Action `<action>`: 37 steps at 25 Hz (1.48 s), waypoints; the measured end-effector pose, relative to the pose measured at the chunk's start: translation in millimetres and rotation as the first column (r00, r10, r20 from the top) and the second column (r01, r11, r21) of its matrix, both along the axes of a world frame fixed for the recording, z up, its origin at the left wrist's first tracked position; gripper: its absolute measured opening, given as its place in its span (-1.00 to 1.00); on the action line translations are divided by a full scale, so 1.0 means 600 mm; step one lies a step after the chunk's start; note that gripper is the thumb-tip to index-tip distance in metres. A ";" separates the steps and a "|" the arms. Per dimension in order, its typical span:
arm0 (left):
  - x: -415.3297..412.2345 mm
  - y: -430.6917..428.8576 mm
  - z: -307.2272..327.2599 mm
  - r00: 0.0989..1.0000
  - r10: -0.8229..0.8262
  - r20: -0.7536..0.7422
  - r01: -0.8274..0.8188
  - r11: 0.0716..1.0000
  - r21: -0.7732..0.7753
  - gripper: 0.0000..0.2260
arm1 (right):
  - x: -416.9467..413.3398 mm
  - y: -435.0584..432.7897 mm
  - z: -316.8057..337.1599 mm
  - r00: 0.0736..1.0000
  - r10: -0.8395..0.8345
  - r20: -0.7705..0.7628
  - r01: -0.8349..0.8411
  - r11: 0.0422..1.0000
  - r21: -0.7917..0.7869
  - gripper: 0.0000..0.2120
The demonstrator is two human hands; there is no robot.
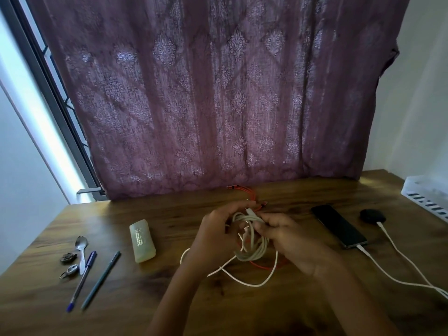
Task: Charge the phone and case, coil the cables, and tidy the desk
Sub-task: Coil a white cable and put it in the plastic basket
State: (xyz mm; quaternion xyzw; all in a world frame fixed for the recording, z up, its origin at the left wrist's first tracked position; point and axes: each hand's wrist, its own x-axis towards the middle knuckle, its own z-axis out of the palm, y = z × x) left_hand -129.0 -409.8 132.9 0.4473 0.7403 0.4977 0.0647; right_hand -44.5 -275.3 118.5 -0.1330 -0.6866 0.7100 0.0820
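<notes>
Both hands, left (214,230) and right (284,235), grip the coiled white cable (252,248).

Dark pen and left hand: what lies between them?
In the head view, a pale green tube lies flat between the dark pen and the left hand, which grips the white cable.

The curtain (218,93) was dusty purple with pale damask medallions set in a diamond lattice. The surface (157,299) showed brown wood grain. The coiled cable (257,253) was greyish white, next to an orange cable (249,194). The phone (338,225) and case (372,215) were black, and their charging leads (362,249) white. The tube (141,240) was pale yellow-green.
</notes>
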 end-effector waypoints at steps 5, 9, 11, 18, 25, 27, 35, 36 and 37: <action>-0.002 0.004 -0.009 0.989 0.105 -0.100 -0.105 0.994 0.005 -0.72 | -0.007 0.002 -0.016 0.978 0.162 -0.129 -0.207 0.728 -0.654 -0.59; -0.005 0.002 -0.021 0.968 0.237 -0.087 -0.232 0.971 0.059 -0.83 | -0.004 -0.015 -0.016 1.000 -0.007 -0.022 -0.004 0.881 -0.474 -0.79; -0.008 0.000 -0.028 0.945 0.326 -0.023 -0.322 0.941 0.107 -0.84 | -0.004 -0.024 -0.026 0.961 -0.267 -0.068 0.263 0.963 -0.057 -0.65; -0.014 0.000 -0.042 0.887 0.419 0.194 -0.451 0.877 0.167 -0.85 | 0.005 -0.037 -0.032 0.878 -0.312 -0.363 0.476 0.639 0.604 -0.85; 0.004 0.005 -0.045 0.908 0.418 0.039 -0.416 0.882 0.222 -0.78 | 0.009 -0.041 -0.017 0.910 -0.313 -0.273 0.413 0.749 0.518 -0.93; 0.004 0.004 -0.046 0.913 0.402 -0.066 -0.374 0.892 0.254 -0.70 | 0.009 -0.040 -0.011 0.941 -0.276 -0.195 0.336 0.829 0.447 -0.89; -0.008 -0.013 -0.051 0.925 0.372 -0.082 -0.345 0.909 0.232 -0.86 | 0.011 -0.001 0.017 0.952 -0.184 -0.244 0.298 0.732 0.613 -0.97; -0.011 -0.013 -0.051 0.931 0.364 0.034 -0.362 0.905 0.224 -0.88 | 0.010 0.004 0.015 0.942 -0.204 -0.268 0.333 0.691 0.642 -0.96; -0.012 -0.013 -0.050 0.924 0.316 0.214 -0.361 0.905 0.225 -0.87 | 0.008 0.008 0.010 0.927 -0.237 -0.289 0.372 0.655 0.658 -0.94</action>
